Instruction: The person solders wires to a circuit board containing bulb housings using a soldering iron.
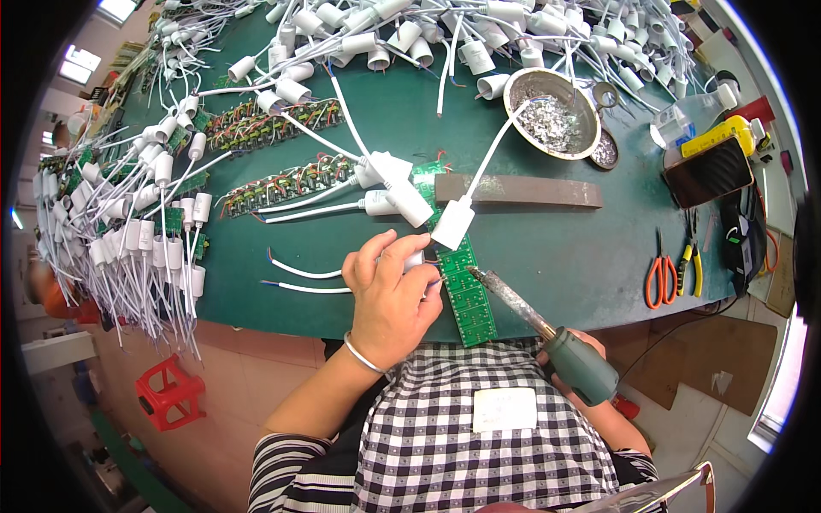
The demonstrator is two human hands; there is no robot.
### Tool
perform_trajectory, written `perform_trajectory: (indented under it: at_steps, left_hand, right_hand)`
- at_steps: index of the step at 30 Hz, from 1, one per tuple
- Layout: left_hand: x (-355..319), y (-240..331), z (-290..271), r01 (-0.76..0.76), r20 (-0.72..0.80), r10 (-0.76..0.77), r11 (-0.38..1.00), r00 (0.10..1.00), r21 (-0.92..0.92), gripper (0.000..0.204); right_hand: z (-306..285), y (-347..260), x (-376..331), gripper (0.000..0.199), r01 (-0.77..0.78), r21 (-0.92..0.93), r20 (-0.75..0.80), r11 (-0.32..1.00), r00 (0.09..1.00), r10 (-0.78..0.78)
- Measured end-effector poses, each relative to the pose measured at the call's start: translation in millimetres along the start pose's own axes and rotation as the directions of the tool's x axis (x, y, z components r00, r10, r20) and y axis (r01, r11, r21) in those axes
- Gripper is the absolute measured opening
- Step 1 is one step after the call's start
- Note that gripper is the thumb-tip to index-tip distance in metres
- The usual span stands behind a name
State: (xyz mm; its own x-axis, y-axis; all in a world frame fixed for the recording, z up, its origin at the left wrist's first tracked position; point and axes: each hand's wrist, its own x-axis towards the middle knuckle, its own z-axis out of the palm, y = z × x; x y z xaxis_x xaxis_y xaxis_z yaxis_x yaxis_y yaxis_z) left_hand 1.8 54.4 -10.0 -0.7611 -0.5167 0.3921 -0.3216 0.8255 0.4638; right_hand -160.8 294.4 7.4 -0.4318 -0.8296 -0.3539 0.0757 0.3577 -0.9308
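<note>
Left hand (389,295) pinches a white socket (414,261) against the green board (462,286) near table edge, probably steadying its wire; right hand (590,363), closed round the soldering iron (513,301), angles the tip there.

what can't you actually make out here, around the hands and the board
- Head view: the right hand is mostly hidden behind the soldering iron handle, so its fingers don't show.
- The white part under the left hand is covered by the fingers; only its end shows.
- Whether the iron's tip touches the green circuit board strip: too small to tell.
- The strip's near end is cut off by the table edge.
</note>
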Motion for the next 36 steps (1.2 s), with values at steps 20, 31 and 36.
perform_trajectory:
  at_steps: [20, 31, 36]
  left_hand:
    - [-2.6, -0.5, -0.6, -0.041, -0.032, 0.038, 0.996, 0.999, -0.077, 0.024]
    - [-1.6, -3.3, -0.7, -0.086, -0.02, 0.085, 0.989, 0.996, -0.119, 0.023]
    - [-3.4, -4.1, -0.8, -0.13, 0.009, 0.131, 0.988, 0.991, -0.088, 0.022]
  right_hand:
    - [11.3, 30.1, -7.7, 0.025, 0.259, -0.009, -0.199, 0.966, 0.946, -0.255]
    - [6.0, 38.3, -11.6, 0.03, 0.229, -0.115, -0.187, 0.966, 0.951, -0.248]
    - [-3.2, 54.6, -13.4, 0.044, 0.362, -0.198, -0.063, 0.911, 0.923, -0.38]
